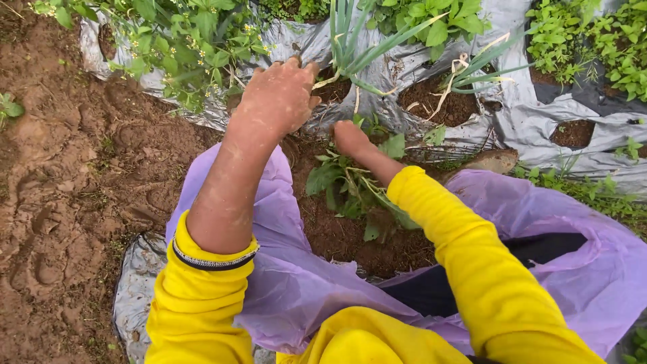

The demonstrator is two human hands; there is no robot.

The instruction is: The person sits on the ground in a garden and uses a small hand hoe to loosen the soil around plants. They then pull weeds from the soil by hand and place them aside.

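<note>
While the yellow sleeves point(202, 303) filled the near edge of the view, a lilac plastic sheet point(573, 269) lay draped over the person's lap; beyond it a clump of uprooted leafy weeds point(350, 189) lay on bare dark soil between the two forearms; the right hand point(350, 138) was down among those weeds, fingers curled under and hidden by the leaves, so whether it gripped a stem could not be told; the left hand point(280, 94), smeared with mud, reached farther out with its fingers bent and spread, palm down, against the silver mulch film point(539, 121) at the lip of a planting hole, and nothing could be seen held in it; just past its fingertips a plant with long green blades point(350, 40) rose out of that hole point(333, 91); a second hole point(438, 101) with pale withered leaves lay to the right; to the left ran trampled reddish mud point(60, 168); broad-leaved greens point(182, 40) crowded the far edge.
</note>
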